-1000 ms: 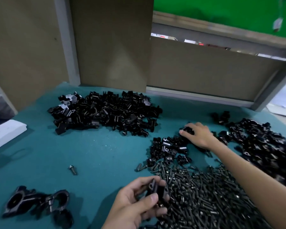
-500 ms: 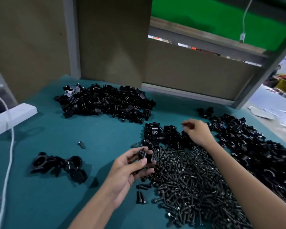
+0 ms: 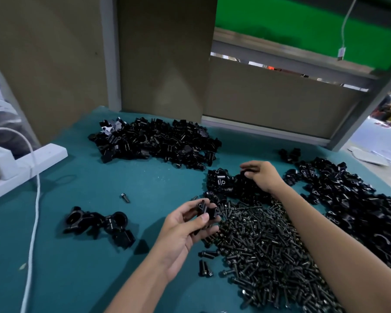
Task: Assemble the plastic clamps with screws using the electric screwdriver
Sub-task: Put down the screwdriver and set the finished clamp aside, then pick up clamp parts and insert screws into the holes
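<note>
My left hand [image 3: 185, 229] holds a black plastic clamp piece [image 3: 207, 210] between thumb and fingers, just left of a large heap of black screws [image 3: 269, 251]. My right hand [image 3: 263, 176] reaches over a small pile of black clamp parts [image 3: 224, 184], its curled fingertips pinching one part there. More clamp parts lie in a big pile at the back [image 3: 154, 143] and another along the right [image 3: 357, 199]. No electric screwdriver is in view.
A few assembled black clamps [image 3: 97, 224] lie at the left on the teal mat [image 3: 81, 267]. A single screw [image 3: 125, 197] lies loose. A white cable [image 3: 33, 199] runs down the left from a white power strip [image 3: 20, 163]. Brown panels stand behind.
The view has tilted up and back slightly. My left hand holds the clamp piece as before; my right hand has shifted a little over the small pile, fingers closing on a part.
</note>
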The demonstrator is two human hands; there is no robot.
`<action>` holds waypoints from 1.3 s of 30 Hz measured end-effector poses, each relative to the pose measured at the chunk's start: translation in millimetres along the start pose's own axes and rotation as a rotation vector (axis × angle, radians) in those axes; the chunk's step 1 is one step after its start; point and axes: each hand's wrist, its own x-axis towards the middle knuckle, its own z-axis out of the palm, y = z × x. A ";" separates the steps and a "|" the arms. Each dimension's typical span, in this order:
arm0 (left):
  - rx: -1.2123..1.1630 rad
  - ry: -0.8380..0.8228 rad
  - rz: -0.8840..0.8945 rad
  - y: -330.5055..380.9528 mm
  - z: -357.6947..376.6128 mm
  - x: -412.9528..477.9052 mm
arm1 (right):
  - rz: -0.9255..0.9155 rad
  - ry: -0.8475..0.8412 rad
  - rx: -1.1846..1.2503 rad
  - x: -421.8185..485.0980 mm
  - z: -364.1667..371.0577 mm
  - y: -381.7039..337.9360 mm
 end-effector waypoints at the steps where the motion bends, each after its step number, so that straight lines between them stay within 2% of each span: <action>1: -0.003 0.002 -0.003 -0.4 0.0 0.7 | 0.010 0.040 0.110 -4.2 -4.3 0.4; 3: 0.003 0.003 -0.009 -1.9 -0.5 1.4 | 0.019 0.065 0.403 -18.0 -13.8 -3.7; 5: 0.011 0.001 -0.012 -2.8 -0.3 1.1 | 0.012 0.018 0.678 -38.0 -21.5 -14.1; 8: 0.017 0.000 -0.015 -2.6 2.8 -0.4 | -0.029 -0.065 0.865 -74.2 -23.9 -35.0; 11: 0.040 -0.012 -0.023 -2.1 7.8 -3.7 | -0.147 -0.061 0.717 -114.2 -11.8 -57.4; 13: 0.068 -0.026 -0.017 -1.4 11.8 -6.3 | -0.261 0.000 0.557 -138.2 1.1 -71.1; 17: 0.042 -0.033 -0.007 0.9 20.3 -12.0 | -0.464 0.280 0.254 -168.6 31.5 -91.7; 19: -0.039 -0.011 -0.012 0.9 21.6 -14.1 | -0.528 0.415 0.188 -175.2 46.3 -97.3; 22: -0.115 0.019 -0.004 1.7 20.7 -15.8 | -0.551 0.491 0.172 -177.5 61.9 -99.2; 26: -0.219 0.072 -0.006 5.2 19.3 -16.6 | -0.603 0.468 0.111 -178.6 69.1 -92.9; 29: -0.267 0.117 0.009 7.4 17.0 -16.3 | -0.652 0.354 0.140 -181.1 69.8 -88.3; 34: -0.172 0.105 0.042 9.0 17.5 -14.9 | -0.442 0.152 0.363 -174.2 65.8 -86.7; 39: -0.172 0.106 0.060 6.9 20.5 -16.2 | -0.358 0.070 0.441 -168.5 61.0 -81.7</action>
